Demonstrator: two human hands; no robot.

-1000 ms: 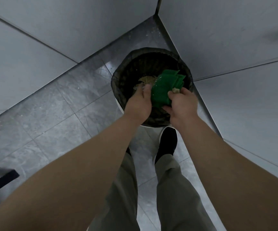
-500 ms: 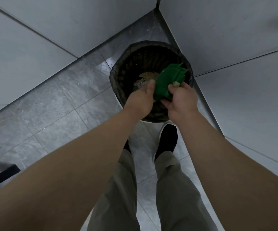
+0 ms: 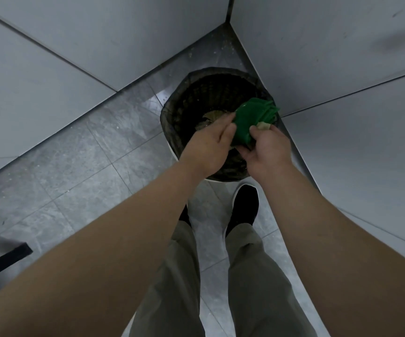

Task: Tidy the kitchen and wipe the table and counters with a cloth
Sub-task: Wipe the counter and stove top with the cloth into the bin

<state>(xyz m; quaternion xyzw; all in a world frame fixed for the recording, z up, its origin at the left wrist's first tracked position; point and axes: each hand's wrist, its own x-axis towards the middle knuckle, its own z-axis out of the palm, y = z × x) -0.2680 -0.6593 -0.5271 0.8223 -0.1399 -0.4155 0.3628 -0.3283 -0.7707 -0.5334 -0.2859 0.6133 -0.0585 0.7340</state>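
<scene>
A folded green cloth (image 3: 251,120) hangs over a round bin lined with a black bag (image 3: 184,100) that stands in a floor corner. My left hand (image 3: 208,148) holds the cloth's left side, fingers laid along it and thumb against its edge. My right hand (image 3: 265,148) pinches the cloth's lower right part, with a small tan scrap (image 3: 264,126) at its fingertips. Brownish waste (image 3: 211,117) lies inside the bin.
Grey walls meet in a corner (image 3: 228,20) just behind the bin. The grey tiled floor (image 3: 75,161) spreads to the left. A black bar (image 3: 4,260) lies at the lower left. My legs and black shoes (image 3: 244,207) stand right before the bin.
Both hands stayed over the bin with the cloth. The cloth has been turned and bunched a little to the right, and my left fingers have stretched out along it.
</scene>
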